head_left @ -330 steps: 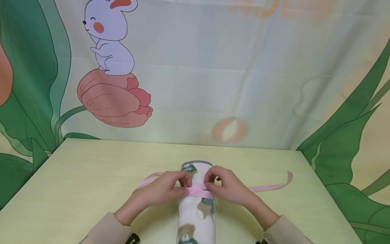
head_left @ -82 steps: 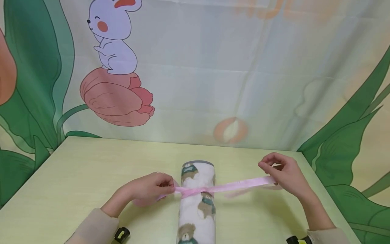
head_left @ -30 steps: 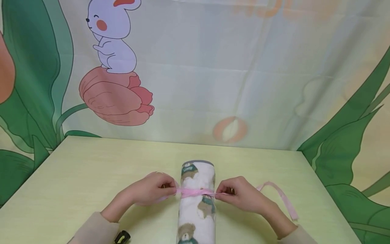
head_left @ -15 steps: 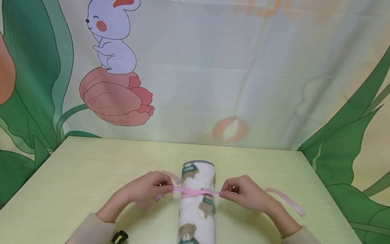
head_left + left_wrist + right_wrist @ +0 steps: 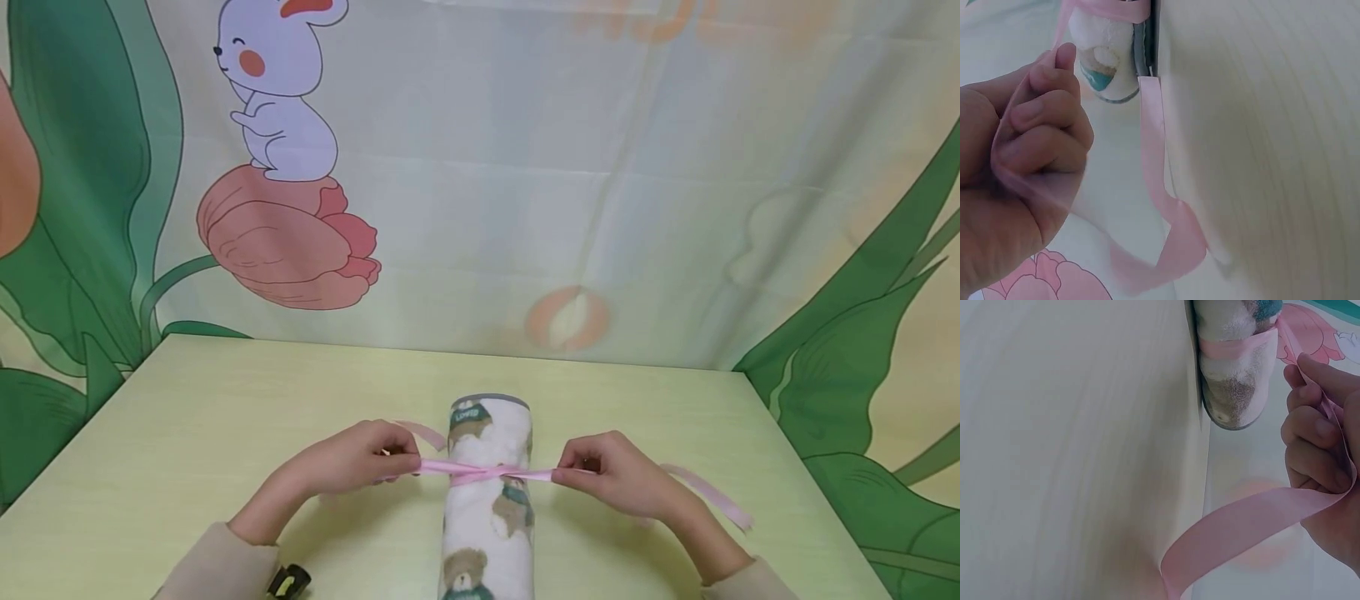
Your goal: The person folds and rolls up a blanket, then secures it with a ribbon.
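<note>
A rolled fleece blanket (image 5: 487, 533), white with brown bears and a grey edge, lies lengthwise at the table's front middle. Around it runs a pink ribbon (image 5: 480, 473), crossed on top. My left hand (image 5: 352, 458) pinches one ribbon length just left of the roll, and my right hand (image 5: 615, 475) pinches the other on the right. Both lengths are taut between roll and fingers. In the left wrist view the ribbon (image 5: 1154, 131) also trails past the curled fingers. In the right wrist view a loose tail (image 5: 1241, 531) hangs out of the palm. The roll's underside is hidden.
The pale yellow table (image 5: 225, 400) extends around the roll on both sides. Behind it hangs a cloth backdrop (image 5: 480, 167) printed with a rabbit, flowers and leaves. A black wrist device (image 5: 288, 581) shows below the left sleeve.
Over the last second both hands have drawn apart from the roll, pulling the ribbon tight. Earlier, the right hand stretched a long ribbon length far to the right, then returned close to the roll.
</note>
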Tool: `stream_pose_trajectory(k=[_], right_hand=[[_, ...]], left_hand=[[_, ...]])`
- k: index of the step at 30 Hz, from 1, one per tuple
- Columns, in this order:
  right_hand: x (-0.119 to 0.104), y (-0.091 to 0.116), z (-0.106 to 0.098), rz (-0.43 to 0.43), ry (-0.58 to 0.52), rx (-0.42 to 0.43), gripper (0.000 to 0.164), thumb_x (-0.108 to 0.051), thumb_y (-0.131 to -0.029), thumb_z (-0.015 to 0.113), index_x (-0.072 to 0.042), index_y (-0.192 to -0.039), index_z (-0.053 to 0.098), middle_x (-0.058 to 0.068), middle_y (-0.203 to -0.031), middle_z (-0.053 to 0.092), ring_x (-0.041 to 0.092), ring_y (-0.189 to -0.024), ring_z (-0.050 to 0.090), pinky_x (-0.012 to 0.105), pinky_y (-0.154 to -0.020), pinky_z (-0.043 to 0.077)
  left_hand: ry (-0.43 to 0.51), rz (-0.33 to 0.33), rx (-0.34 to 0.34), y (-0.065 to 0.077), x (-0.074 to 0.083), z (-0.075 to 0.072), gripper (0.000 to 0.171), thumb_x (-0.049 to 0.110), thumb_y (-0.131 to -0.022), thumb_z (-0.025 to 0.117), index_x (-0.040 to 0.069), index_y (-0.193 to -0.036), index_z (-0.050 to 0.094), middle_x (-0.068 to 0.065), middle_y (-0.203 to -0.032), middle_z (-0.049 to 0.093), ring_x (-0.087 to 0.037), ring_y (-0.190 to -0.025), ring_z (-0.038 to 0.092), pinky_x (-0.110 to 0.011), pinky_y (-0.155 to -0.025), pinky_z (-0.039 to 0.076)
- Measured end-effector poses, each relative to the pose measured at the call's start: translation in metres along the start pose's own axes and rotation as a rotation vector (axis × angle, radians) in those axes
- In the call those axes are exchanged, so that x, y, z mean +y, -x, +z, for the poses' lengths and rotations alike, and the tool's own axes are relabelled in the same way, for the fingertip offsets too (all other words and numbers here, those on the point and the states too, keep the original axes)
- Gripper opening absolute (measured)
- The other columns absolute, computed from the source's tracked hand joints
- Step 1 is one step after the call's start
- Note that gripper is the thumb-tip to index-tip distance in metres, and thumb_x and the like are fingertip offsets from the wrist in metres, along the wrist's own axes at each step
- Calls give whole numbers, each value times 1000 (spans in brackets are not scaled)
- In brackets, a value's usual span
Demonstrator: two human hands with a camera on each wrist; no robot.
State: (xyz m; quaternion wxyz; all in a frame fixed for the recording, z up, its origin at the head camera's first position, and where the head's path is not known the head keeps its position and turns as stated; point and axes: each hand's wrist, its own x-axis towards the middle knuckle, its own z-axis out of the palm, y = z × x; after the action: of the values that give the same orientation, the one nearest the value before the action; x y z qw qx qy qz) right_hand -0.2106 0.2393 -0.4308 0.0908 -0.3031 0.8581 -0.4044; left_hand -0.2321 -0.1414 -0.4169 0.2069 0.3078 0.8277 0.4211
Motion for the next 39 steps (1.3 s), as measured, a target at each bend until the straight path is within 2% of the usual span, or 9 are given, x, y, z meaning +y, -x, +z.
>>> stream_pose_trajectory(k=[4, 10, 15, 22, 33, 39], right_hand=[[1, 1, -2, 4, -4, -4, 19, -24, -99, 71, -9, -87, 72, -10, -67, 55, 2, -57, 38, 20, -53, 32], [4, 2, -5, 17, -16, -7, 19, -23, -99, 72, -8, -87, 72, -5, -69, 59, 2, -58, 36, 20, -53, 32], [6, 2, -9, 19, -36, -19, 20, -22, -99, 72, -7, -87, 73, -11, -65, 51, 3, -55, 33, 20, -52, 29], [10, 5, -15, 27, -44, -36, 21, -23, -99, 72, -6, -87, 72, -12, -64, 46, 3, -54, 34, 20, -51, 29], [18, 7, -22, 58, -14, -64, 23, -26, -99, 72, -8, -86, 72, -10, -65, 49, 2, -56, 35, 20, -53, 31], [22, 8, -25, 70, -49, -92, 22, -23, -99, 72, -5, -85, 71, -10, -65, 45, 3, -56, 34, 21, -53, 30]], left_hand=[[-18, 11, -2, 0, 0, -3, 19, 18, -104, 63, 5, -91, 69, 3, -68, 52, -10, -56, 40, -23, -50, 31], [36, -51, -3, 3, -2, -6, 19, 18, -103, 64, 3, -94, 71, 1, -70, 54, -12, -59, 40, -24, -53, 32], [67, -72, 7, 4, -4, -7, 20, 19, -103, 65, 2, -94, 71, 0, -71, 55, -14, -61, 39, -24, -55, 33], [25, -56, 4, 7, -8, -13, 21, 19, -103, 65, 3, -92, 71, 0, -71, 55, -14, -62, 40, -24, -57, 34], [50, -78, 6, 7, -11, -19, 20, 18, -103, 65, 2, -93, 71, -1, -72, 54, -16, -68, 44, -27, -62, 36], [-19, -67, 2, 8, -18, -23, 19, 17, -102, 65, 3, -89, 70, 1, -70, 55, -15, -68, 46, -27, -63, 37]])
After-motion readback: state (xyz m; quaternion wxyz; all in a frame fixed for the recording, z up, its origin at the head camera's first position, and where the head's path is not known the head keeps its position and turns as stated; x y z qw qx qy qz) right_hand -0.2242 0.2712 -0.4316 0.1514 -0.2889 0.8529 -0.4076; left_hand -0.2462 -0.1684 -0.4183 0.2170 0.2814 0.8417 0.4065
